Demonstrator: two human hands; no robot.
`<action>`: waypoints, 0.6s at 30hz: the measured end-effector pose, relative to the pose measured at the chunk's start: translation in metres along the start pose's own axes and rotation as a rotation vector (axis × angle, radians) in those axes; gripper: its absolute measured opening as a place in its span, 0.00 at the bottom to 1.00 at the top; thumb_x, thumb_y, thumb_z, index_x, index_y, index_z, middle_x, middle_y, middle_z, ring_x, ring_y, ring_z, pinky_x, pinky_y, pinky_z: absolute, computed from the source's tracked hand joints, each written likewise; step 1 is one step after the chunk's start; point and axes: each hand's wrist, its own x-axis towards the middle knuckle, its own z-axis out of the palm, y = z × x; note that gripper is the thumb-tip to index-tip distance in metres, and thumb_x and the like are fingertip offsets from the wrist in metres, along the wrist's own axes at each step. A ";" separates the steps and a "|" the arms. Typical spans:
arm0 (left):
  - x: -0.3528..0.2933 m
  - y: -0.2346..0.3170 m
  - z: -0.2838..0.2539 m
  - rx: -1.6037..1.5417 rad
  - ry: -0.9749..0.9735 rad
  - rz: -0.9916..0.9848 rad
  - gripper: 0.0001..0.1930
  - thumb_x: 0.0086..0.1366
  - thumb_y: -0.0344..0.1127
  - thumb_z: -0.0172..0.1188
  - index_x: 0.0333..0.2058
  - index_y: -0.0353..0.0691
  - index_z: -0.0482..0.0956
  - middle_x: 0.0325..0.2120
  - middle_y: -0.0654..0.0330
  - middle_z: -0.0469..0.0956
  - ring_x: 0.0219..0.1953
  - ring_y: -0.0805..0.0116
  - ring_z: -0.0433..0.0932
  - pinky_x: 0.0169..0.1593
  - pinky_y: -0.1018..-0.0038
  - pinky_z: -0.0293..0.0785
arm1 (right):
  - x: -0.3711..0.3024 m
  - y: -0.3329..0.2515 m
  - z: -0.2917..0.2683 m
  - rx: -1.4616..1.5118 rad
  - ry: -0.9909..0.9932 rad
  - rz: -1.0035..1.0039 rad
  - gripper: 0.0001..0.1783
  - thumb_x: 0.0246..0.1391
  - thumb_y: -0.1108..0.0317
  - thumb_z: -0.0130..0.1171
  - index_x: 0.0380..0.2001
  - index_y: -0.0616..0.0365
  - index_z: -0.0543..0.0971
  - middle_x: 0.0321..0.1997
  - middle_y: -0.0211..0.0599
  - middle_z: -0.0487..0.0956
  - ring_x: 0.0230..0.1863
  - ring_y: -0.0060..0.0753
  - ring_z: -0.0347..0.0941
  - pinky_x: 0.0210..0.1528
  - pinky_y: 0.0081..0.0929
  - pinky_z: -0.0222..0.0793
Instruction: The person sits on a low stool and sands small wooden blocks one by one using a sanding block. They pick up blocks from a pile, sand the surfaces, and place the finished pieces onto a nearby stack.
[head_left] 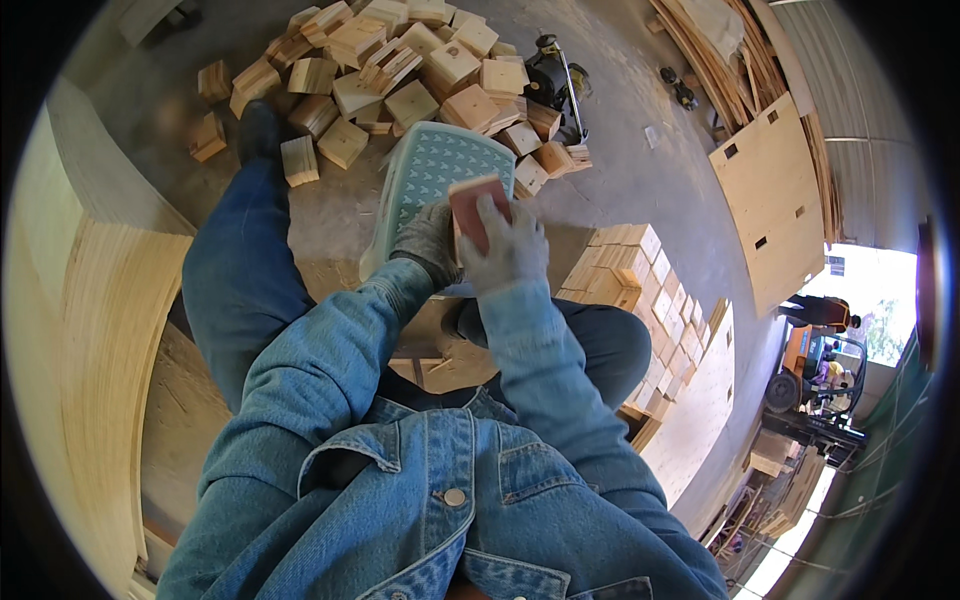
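Note:
Both hands, in grey gloves, meet in front of me above a pale green plastic stool [445,160] with a patterned top. Between them is a small wooden block [458,187] with a reddish-brown, sandpaper-like face [475,212] turned up. My left hand [428,245] is closed at the block's left and lower side, its fingers partly hidden. My right hand [508,245] grips from the right, with fingers bent over the reddish face. Whether that face is a separate sheet or part of the block, I cannot tell.
A heap of loose wooden blocks [410,75] lies beyond the stool, beside a black-and-yellow power tool [555,80]. Stacked blocks [650,300] stand at right. Plywood sheets [110,330] rise at left. Farther right are leaning panels [770,190], a forklift [815,385] and a person [825,312].

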 end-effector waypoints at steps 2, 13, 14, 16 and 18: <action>0.000 0.001 0.009 0.065 0.033 0.018 0.42 0.51 0.50 0.77 0.63 0.44 0.68 0.59 0.51 0.73 0.63 0.50 0.71 0.68 0.58 0.68 | 0.041 -0.001 0.000 0.019 -0.057 0.074 0.35 0.53 0.50 0.70 0.65 0.43 0.78 0.65 0.55 0.73 0.60 0.64 0.73 0.59 0.56 0.73; -0.001 0.011 -0.015 -0.111 -0.067 -0.098 0.43 0.49 0.53 0.78 0.62 0.47 0.70 0.59 0.48 0.73 0.64 0.45 0.71 0.69 0.57 0.68 | -0.062 0.001 -0.017 0.018 -0.055 -0.027 0.38 0.49 0.54 0.75 0.64 0.48 0.79 0.65 0.59 0.73 0.62 0.65 0.73 0.63 0.57 0.71; 0.000 0.007 -0.012 -0.059 -0.021 -0.039 0.38 0.51 0.53 0.76 0.58 0.46 0.74 0.54 0.49 0.76 0.59 0.46 0.75 0.65 0.58 0.71 | -0.069 0.001 -0.018 0.033 -0.065 -0.046 0.38 0.48 0.54 0.75 0.64 0.48 0.79 0.65 0.59 0.73 0.61 0.66 0.73 0.62 0.57 0.71; 0.002 0.007 -0.009 -0.007 0.031 0.037 0.32 0.53 0.51 0.75 0.55 0.46 0.77 0.49 0.49 0.80 0.54 0.48 0.79 0.61 0.59 0.75 | -0.070 0.003 -0.016 0.053 -0.052 -0.065 0.36 0.50 0.52 0.73 0.64 0.45 0.79 0.65 0.55 0.72 0.61 0.65 0.72 0.60 0.59 0.71; 0.003 0.012 -0.008 -0.005 0.043 0.072 0.32 0.55 0.50 0.74 0.56 0.46 0.77 0.50 0.50 0.80 0.53 0.51 0.80 0.60 0.59 0.76 | -0.065 0.006 -0.013 0.044 -0.021 -0.064 0.35 0.52 0.51 0.72 0.64 0.44 0.79 0.65 0.53 0.72 0.61 0.65 0.72 0.59 0.60 0.71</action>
